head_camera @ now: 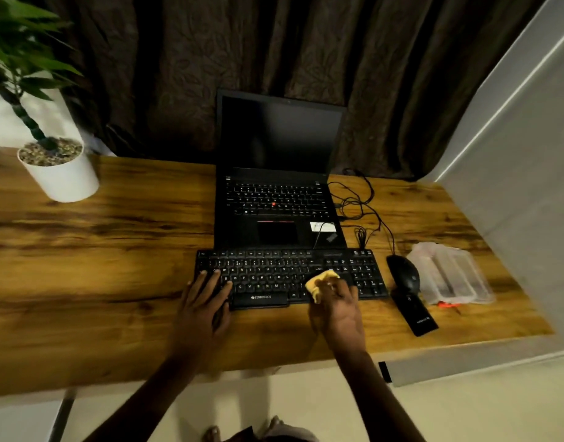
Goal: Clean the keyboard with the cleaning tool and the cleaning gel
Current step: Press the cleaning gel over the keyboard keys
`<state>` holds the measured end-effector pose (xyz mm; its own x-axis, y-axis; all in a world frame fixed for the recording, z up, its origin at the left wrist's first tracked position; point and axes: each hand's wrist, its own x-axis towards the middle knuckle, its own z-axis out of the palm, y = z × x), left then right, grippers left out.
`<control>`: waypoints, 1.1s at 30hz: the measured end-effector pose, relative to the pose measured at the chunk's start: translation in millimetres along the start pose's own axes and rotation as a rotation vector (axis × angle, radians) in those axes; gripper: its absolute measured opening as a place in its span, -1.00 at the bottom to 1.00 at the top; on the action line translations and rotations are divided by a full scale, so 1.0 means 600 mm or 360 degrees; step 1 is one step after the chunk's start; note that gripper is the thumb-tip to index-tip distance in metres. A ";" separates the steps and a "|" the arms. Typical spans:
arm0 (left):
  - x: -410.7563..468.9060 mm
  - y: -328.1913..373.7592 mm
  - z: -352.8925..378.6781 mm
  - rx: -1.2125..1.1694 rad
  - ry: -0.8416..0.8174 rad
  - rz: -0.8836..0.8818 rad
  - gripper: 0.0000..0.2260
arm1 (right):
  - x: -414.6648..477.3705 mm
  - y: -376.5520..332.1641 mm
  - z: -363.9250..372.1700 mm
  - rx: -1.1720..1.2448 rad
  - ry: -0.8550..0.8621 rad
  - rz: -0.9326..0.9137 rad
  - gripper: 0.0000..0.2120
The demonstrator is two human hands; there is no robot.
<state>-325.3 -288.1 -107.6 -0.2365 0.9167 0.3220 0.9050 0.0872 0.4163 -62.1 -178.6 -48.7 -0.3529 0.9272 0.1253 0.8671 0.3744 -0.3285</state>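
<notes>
A black external keyboard (274, 272) lies on the wooden desk in front of an open laptop. My left hand (207, 301) rests flat on the keyboard's left end, fingers spread over the keys. My right hand (336, 306) grips a lump of yellow cleaning gel (318, 282) and presses it onto the keys right of the middle, near the enter and arrow keys. Part of the gel is hidden under my fingers.
The open black laptop (275, 199) stands just behind the keyboard. A black mouse (404, 272) and tangled cables (360, 205) lie to the right, with a slim black object (416, 314) and clear plastic packaging (452, 275) beside them. A potted plant (56, 167) sits at back left.
</notes>
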 end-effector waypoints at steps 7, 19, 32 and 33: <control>0.003 0.018 0.013 0.0194 0.0116 0.0226 -0.57 | 0.002 0.006 0.008 -0.0024 -0.0017 -0.0018 -0.63; 0.069 0.217 0.118 0.0258 -0.0333 0.0370 -0.55 | -0.002 0.168 -0.026 -0.0201 0.0105 0.0034 -0.43; 0.066 0.217 0.118 0.0258 -0.0290 0.0319 -0.55 | -0.001 0.183 -0.025 -0.0034 0.0269 -0.0071 -0.48; 0.066 0.217 0.118 0.0257 -0.0286 0.0319 -0.54 | 0.001 0.175 -0.025 -0.0042 0.0248 -0.0126 -0.50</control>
<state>-191.8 -212.8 -100.5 0.0058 0.9749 0.2227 0.9752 -0.0548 0.2145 34.1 -138.5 -69.4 -0.3633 0.8841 0.2940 0.8485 0.4443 -0.2875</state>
